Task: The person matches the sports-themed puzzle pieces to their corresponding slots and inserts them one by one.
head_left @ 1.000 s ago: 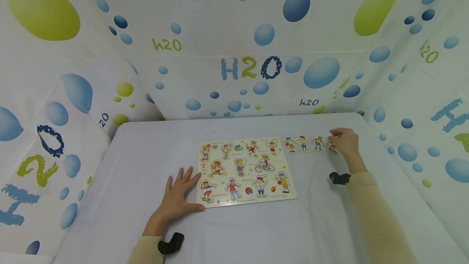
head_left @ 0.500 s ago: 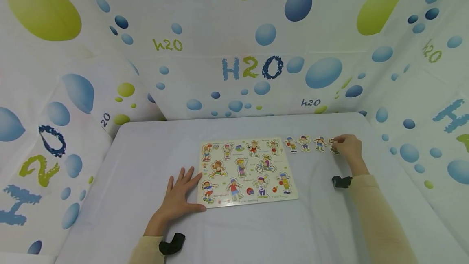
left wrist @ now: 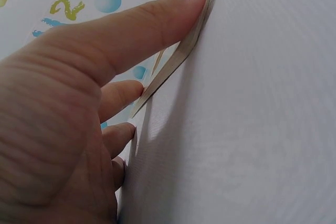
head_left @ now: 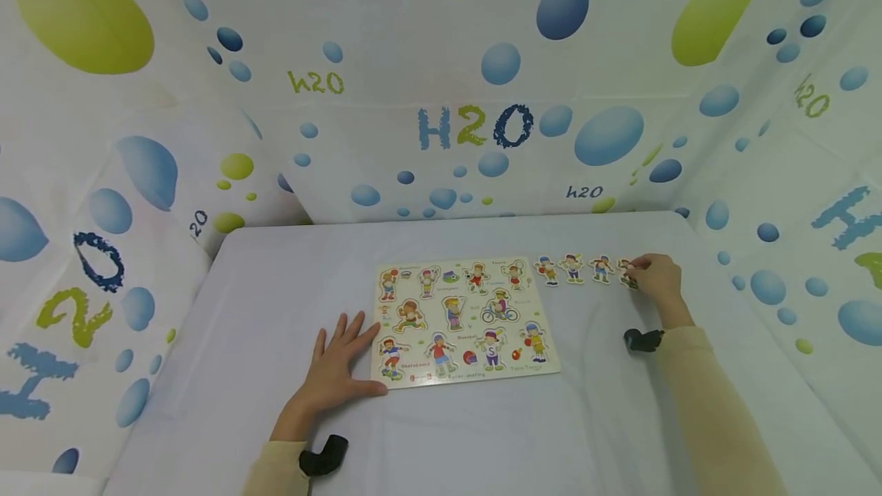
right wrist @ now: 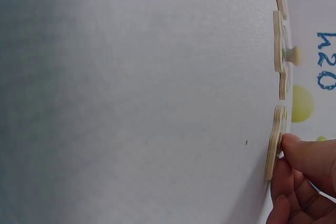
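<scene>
A cream wooden puzzle board (head_left: 427, 331) with cartoon sports figures lies flat at the middle of the table. My left hand (head_left: 334, 370) rests at its left side, fingers spread, index fingertip at the left edge and thumb on the lower left corner. In the left wrist view the thumb (left wrist: 157, 24) lies along the board's edge (left wrist: 170, 64). Off to the right, my right hand (head_left: 658, 282) pinches the last figure-shaped puzzle piece (right wrist: 273, 145) in a row between thumb and index finger. That piece is partly hidden by the fingers and sits close on the tabletop.
Three more figure pieces, a left one (head_left: 547, 271), a middle one (head_left: 571, 269) and a right one (head_left: 602, 270), line up between the board and my right hand. Knobs (right wrist: 295, 55) stand up from them. A patterned curtain (head_left: 386, 44) encloses the white table (head_left: 482, 442).
My right hand has come slightly down and toward me at the rightmost piece, then stayed nearly still. The left hand and the board have kept their places.
</scene>
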A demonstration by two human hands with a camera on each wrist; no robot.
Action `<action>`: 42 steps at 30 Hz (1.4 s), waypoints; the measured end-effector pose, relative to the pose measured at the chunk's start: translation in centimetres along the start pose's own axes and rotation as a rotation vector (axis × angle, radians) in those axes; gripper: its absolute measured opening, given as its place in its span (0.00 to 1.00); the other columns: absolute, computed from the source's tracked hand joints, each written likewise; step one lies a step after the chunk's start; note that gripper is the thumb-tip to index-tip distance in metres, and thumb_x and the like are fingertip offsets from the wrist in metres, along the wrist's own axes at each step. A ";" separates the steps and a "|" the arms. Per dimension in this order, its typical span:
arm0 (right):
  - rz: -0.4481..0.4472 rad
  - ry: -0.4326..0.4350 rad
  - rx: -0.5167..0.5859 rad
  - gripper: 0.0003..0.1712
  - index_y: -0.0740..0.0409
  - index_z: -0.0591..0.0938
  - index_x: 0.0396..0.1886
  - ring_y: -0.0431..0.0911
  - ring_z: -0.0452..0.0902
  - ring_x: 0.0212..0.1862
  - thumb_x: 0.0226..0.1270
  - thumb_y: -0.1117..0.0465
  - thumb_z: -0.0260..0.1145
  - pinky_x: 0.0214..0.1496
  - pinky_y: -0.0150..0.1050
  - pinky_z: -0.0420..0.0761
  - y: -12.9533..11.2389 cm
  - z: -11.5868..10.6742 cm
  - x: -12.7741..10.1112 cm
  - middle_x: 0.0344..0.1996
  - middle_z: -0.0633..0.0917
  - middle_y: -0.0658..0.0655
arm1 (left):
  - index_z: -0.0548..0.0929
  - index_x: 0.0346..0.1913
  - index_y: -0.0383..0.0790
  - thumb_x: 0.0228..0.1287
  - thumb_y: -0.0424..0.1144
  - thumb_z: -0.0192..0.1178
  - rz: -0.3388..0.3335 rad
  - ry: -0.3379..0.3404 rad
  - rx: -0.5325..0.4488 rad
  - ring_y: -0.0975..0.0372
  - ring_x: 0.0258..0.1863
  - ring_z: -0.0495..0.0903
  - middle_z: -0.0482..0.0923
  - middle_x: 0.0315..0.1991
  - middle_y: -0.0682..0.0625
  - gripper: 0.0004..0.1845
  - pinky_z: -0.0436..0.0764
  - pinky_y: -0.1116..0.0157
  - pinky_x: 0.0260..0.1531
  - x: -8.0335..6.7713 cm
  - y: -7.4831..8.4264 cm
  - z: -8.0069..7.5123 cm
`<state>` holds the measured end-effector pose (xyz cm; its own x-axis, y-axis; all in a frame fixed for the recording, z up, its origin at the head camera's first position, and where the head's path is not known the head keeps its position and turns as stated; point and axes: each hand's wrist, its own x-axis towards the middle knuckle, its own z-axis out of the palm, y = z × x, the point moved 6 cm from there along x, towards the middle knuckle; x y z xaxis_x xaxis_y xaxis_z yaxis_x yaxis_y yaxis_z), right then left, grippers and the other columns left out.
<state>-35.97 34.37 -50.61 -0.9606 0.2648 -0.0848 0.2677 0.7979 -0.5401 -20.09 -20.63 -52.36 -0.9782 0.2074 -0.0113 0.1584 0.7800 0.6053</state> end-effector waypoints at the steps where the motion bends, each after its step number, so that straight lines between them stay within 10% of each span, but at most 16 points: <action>1: 0.006 0.001 0.000 0.17 0.72 0.80 0.48 0.60 0.74 0.43 0.71 0.61 0.60 0.41 0.49 0.75 0.1 0.1 0.0 0.43 0.82 0.72 | 0.67 0.72 0.43 0.34 0.59 0.78 0.000 -0.001 0.001 0.39 0.77 0.40 0.50 0.77 0.39 0.57 0.31 0.37 0.71 0.0 0.0 0.0; 22: -0.008 0.057 0.013 0.13 0.72 0.82 0.42 0.56 0.76 0.37 0.67 0.64 0.63 0.34 0.43 0.74 0.2 -0.4 -0.6 0.35 0.84 0.68 | 0.67 0.72 0.43 0.33 0.59 0.78 0.003 0.000 0.018 0.39 0.77 0.40 0.51 0.77 0.38 0.57 0.32 0.36 0.71 0.0 0.1 0.0; 42: -0.275 0.163 0.025 0.12 0.72 0.83 0.43 0.56 0.79 0.35 0.67 0.65 0.65 0.30 0.35 0.72 -6.0 -1.4 -5.4 0.35 0.85 0.69 | 0.67 0.72 0.43 0.33 0.59 0.78 0.003 -0.002 0.017 0.39 0.77 0.40 0.51 0.77 0.38 0.58 0.31 0.37 0.71 0.1 -0.2 0.1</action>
<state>-32.27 28.94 -45.77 -0.9715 0.1261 0.2009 -0.0039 0.8384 -0.5451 -20.17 -20.69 -52.59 -0.9775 0.2107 -0.0115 0.1633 0.7896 0.5916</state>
